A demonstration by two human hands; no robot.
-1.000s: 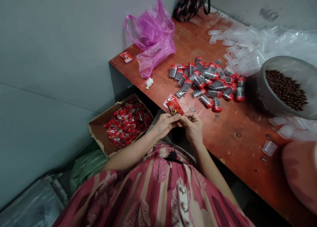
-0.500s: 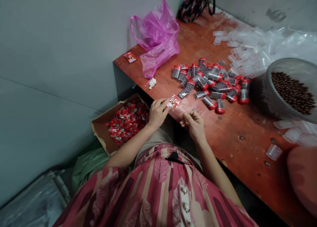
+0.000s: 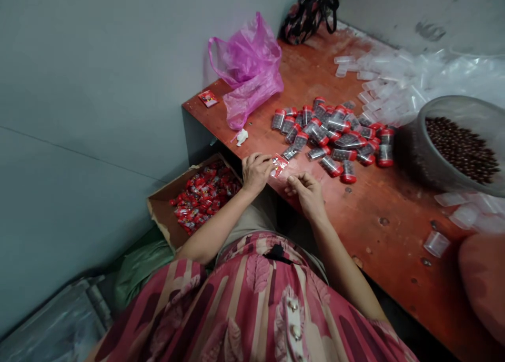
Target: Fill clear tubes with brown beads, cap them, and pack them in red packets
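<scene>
The red-printed sachet (image 3: 279, 165), gripped by both hands a second ago, now sits at the fingertips of the left hand (image 3: 256, 172), which is curled knuckles-up (whether it still pinches the crinkly, part-clear film, I cannot tell). The right hand (image 3: 307, 193) has drawn apart, thumb and forefinger pressed together with nothing showing between them.

Just beyond lies a loose heap of clear plastic tubes (image 3: 331, 130) with glossy red caps, packed with dark beads. A grey plastic tub (image 3: 418, 151) of brown beads and a drift of empty clear tubes (image 3: 390, 83) stand further right. A cardboard box (image 3: 158, 207) of red sachets sits below the table's near edge, left of the arms. Open room remains on the pitted, red-stained plywood tabletop (image 3: 394, 241), right of the hands.
</scene>
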